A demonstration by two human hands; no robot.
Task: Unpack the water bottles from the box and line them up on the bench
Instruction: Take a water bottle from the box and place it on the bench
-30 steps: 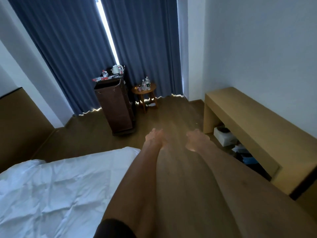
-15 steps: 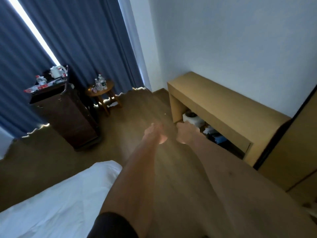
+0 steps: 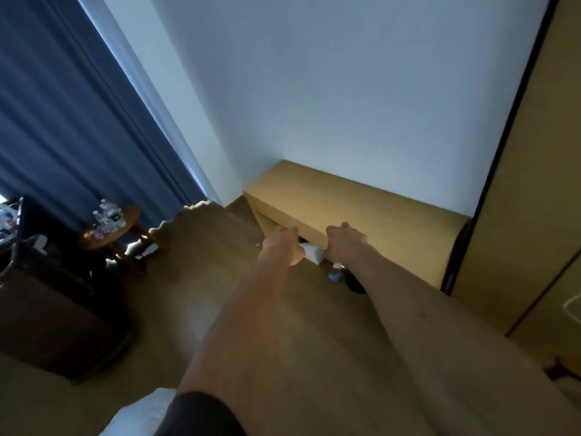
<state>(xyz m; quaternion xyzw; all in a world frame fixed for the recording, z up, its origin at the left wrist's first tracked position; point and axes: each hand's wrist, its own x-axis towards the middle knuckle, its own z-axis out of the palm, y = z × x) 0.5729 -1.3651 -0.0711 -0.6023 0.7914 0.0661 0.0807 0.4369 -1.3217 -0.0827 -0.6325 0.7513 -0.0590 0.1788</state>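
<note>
A light wooden bench (image 3: pixel 371 209) stands against the white wall, its top bare. Under it sits a white box (image 3: pixel 313 252), mostly hidden by my hands, with a bluish bottle-like item (image 3: pixel 335 274) and a dark object beside it. Both my arms stretch forward toward the bench. My left hand (image 3: pixel 283 245) and my right hand (image 3: pixel 344 242) hang in the air in front of the bench with loosely curled fingers, holding nothing. I cannot tell whether either hand touches the box.
A small round wooden table (image 3: pixel 122 229) with several water bottles (image 3: pixel 107 215) stands by the blue curtain. A dark cabinet (image 3: pixel 56 316) is at the left, a wooden wardrobe (image 3: pixel 518 215) at the right, a white bed corner (image 3: pixel 138 416) below.
The view has swung right and closer to the bench. My hands now overlap the bench front and the white box; the bed has nearly left the view.
</note>
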